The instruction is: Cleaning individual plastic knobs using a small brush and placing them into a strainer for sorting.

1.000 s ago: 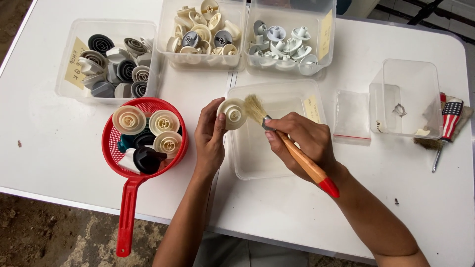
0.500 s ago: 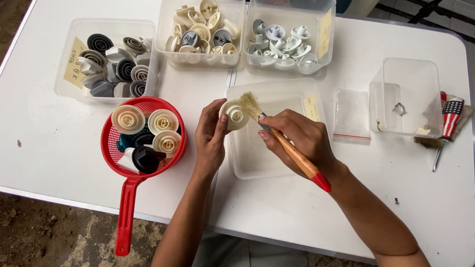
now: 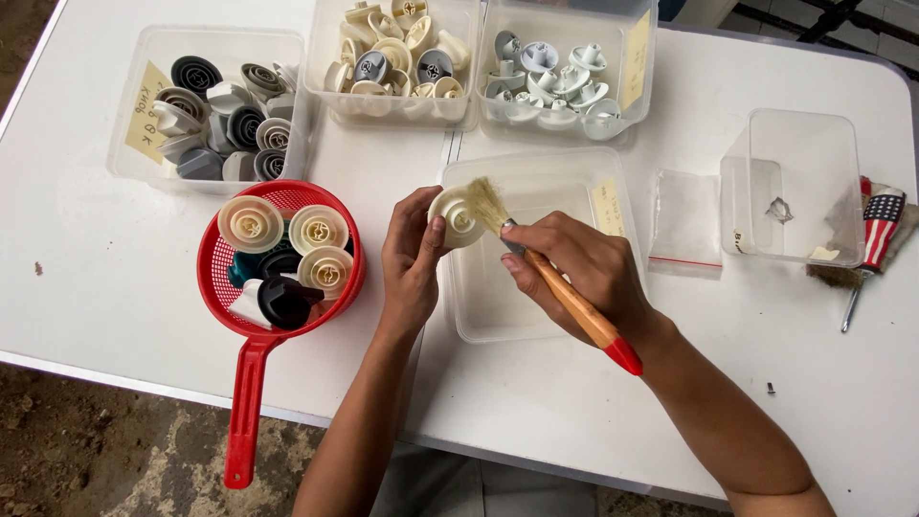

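Mid-frame, the left hand [image 3: 410, 257] pinches a cream knob [image 3: 454, 216]. The right hand [image 3: 572, 266] grips a paintbrush [image 3: 555, 278], bristles touching the knob.

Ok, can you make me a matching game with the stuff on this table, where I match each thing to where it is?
Things:
1. paintbrush
2. cream knob
3. red strainer
4. empty clear tub

Places:
A. in the left hand
B. on the table's right side, beside a small plastic bag
C. in the right hand
D. left of the hands, full of knobs

Pairs: 1-C, 2-A, 3-D, 4-B
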